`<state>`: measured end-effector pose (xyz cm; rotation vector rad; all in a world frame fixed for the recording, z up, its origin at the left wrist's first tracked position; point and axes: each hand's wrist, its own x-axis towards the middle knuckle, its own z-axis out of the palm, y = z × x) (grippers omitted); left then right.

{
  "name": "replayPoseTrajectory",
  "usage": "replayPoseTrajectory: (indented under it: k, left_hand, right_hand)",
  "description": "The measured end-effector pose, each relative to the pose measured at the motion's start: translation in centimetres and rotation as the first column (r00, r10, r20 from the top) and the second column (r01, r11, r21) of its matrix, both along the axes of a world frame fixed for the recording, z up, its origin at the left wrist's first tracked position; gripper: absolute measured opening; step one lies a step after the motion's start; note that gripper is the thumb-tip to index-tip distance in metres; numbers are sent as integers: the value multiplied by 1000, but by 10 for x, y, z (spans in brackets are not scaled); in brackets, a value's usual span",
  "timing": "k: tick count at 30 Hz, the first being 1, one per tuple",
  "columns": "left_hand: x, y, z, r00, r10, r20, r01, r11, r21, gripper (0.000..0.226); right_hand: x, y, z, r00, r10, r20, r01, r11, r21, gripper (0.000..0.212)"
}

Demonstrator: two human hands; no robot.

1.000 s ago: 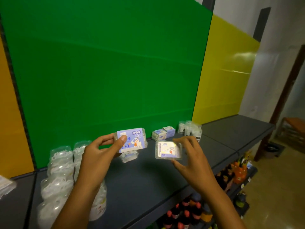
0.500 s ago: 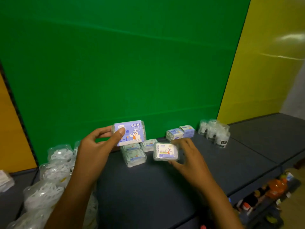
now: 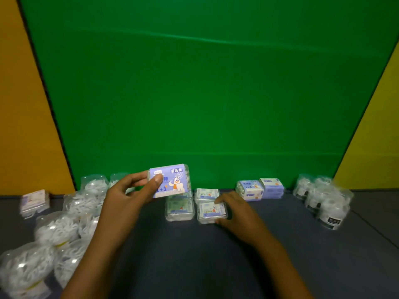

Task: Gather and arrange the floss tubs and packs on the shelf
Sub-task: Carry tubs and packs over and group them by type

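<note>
- Purple-labelled floss pack (image 3: 170,181) is held up above the shelf (image 3: 194,255) by the left hand (image 3: 127,197); its grip is closed on the pack, thumb across the label front and fingers curled behind the left end.
- Clear floss pack (image 3: 212,212) with a pale label lies flat on the shelf, the right hand (image 3: 237,209) holding it, forefinger along the far edge and thumb at the near corner.
- Just left of that pack sits another clear pack with a greenish label (image 3: 179,210), the two close side by side.
- Behind them a further clear pack (image 3: 206,194) lies flat near the green back panel (image 3: 205,93).
- Two purple boxed packs (image 3: 260,189) stand together to the right, by the back panel.
- Round clear floss tubs with dark labels (image 3: 323,201) cluster at the far right of the shelf.
- Clear tubs full of white floss picks (image 3: 58,229) crowd the left side, running from the back panel to the near edge.
- One small pack (image 3: 34,202) lies apart at the far left, blurred.
- Orange panel (image 3: 26,115) stands to the left of the green one, yellow panel (image 3: 375,147) to the right.
</note>
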<state>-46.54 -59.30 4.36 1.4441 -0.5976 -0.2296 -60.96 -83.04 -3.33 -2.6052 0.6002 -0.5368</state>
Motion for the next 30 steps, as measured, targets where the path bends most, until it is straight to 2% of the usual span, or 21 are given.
replayPoseTrajectory:
  k: [2, 6, 11, 14, 19, 21, 25, 30]
  left_hand:
    - [-9, 1, -5, 1000, 28, -6, -28, 1000, 13, 41]
    - [-19, 4, -14, 996, 84, 5, -84, 996, 10, 53]
    - [-25, 3, -21, 996, 94, 1, -94, 996, 7, 62]
    - [-29, -5, -20, 998, 60, -4, -60, 998, 20, 59]
    - [-43, -40, -16, 997, -46, -57, 44, 999, -32, 31]
    - [-50, -61, -19, 992, -108, -70, 107, 994, -24, 33]
    - [-66, -100, -32, 981, -176, -86, 178, 984, 18, 44]
    - [-87, -145, -43, 978, -200, -59, 207, 966, 153, 29]
  right_hand:
    - [4, -5, -5, 999, 31, -9, -31, 999, 10, 44]
    - [8, -7, -11, 996, 79, -48, -78, 997, 18, 41]
    - [1, -12, -3, 992, 101, -77, -102, 995, -6, 44]
    - [-10, -20, 10, 996, 39, -85, -46, 996, -81, 46]
    - [-50, -33, 31, 983, -118, -138, 84, 970, -228, 52]
    - [-72, -43, 37, 972, -175, -159, 127, 954, -272, 52]
    - [-108, -63, 42, 955, -256, -148, 207, 937, -282, 54]
    - [-128, -85, 47, 956, -274, -107, 237, 932, -275, 54]
